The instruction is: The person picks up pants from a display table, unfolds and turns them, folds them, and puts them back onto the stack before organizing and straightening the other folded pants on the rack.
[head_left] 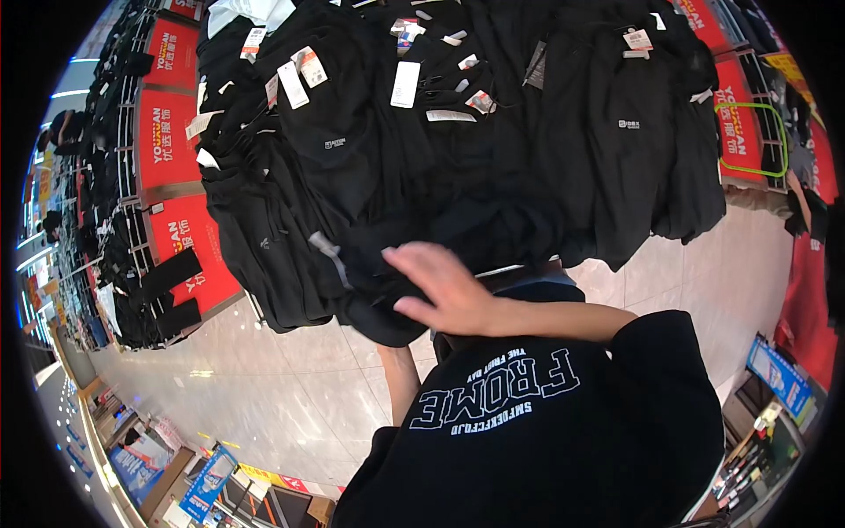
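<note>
My right hand (444, 286) lies over a folded dark garment (387, 321) at the near edge of the display, thumb and fingers apart, slightly blurred by motion. It seems to rest on the cloth rather than grip it. From below, my left forearm (400, 374) reaches up under the same garment, whose fabric hides the hand and its fingers. A pale tag or strip (330, 255) shows on the cloth left of my right hand. Beyond lie piles of black trousers (352, 167), several with white paper tags (405, 84).
Red sign panels (167, 136) and racks of dark clothes flank the left side. More red panels (738, 114) and a green-framed holder (779, 141) stand at right. Shiny floor tiles (264, 378) surround the display. Blue-signed displays (207, 484) sit behind, lower left and right.
</note>
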